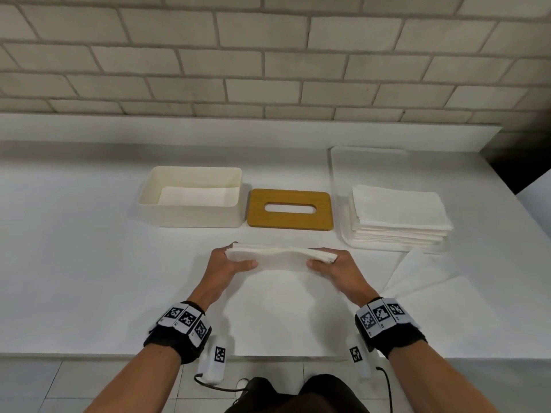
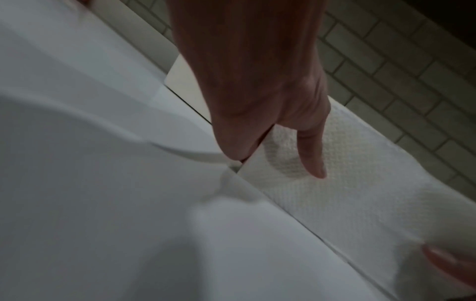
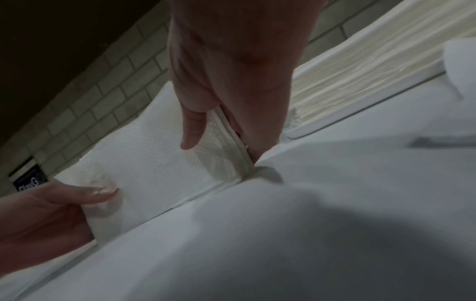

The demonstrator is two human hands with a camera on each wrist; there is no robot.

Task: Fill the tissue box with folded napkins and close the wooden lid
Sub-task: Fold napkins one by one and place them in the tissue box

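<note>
Pinching embossed folded napkins (image 1: 281, 257): left hand (image 1: 228, 265); right hand (image 1: 337, 269).

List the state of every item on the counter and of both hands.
Tissue box: open, lid off, some napkins at the bottom.
Wooden lid: flat on the counter, right of the box.
Folded napkin bundle: gripped at both ends, in front of the lid.
Napkin stack: piled on the white tray.
Left hand: grips the bundle's left end.
Right hand: grips its right end.
</note>
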